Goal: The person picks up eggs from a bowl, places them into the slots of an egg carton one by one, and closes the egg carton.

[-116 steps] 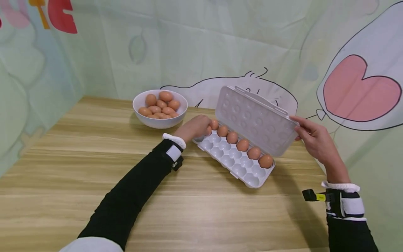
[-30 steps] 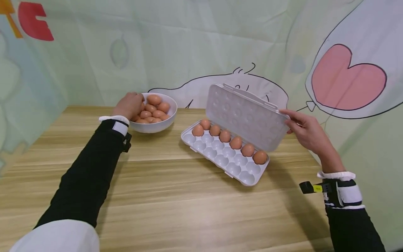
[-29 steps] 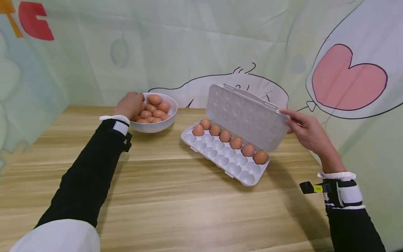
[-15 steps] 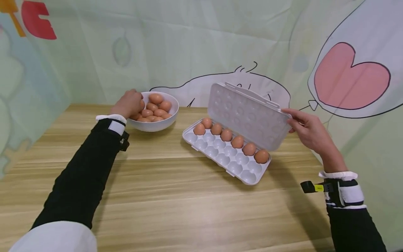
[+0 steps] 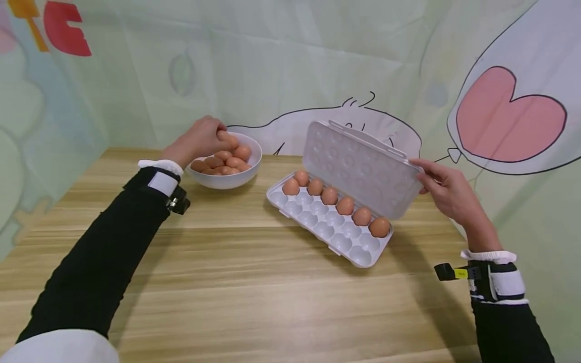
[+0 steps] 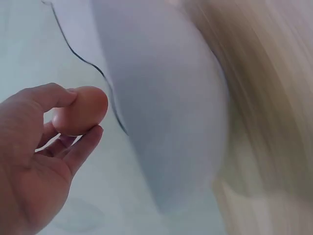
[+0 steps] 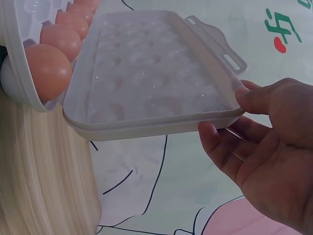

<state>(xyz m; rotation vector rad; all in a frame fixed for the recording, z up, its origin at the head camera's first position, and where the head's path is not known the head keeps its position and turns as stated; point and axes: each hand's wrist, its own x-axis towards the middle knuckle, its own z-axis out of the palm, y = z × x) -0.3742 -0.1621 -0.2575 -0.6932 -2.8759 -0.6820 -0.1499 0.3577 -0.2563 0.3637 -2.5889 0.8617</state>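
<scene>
Egg (image 6: 84, 113), far left: pinched by left hand (image 6: 39, 152); likely light, brittle; hold mid-shell. Lid (image 7: 142, 73): right hand (image 7: 271, 161) grips corner.

The person's black-sleeved left arm (image 5: 102, 247) stretches forward, its bare left hand (image 5: 199, 138) pinching with thumb (image 6: 51, 95) and fingers (image 6: 84, 149). The bare right hand (image 5: 449, 191) pinches likewise.

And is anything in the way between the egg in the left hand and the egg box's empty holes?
Just the bowl's rim, between the egg and the box. Past it, nothing visible blocks the empty holes: the right hand holds the lid up behind them.
</scene>
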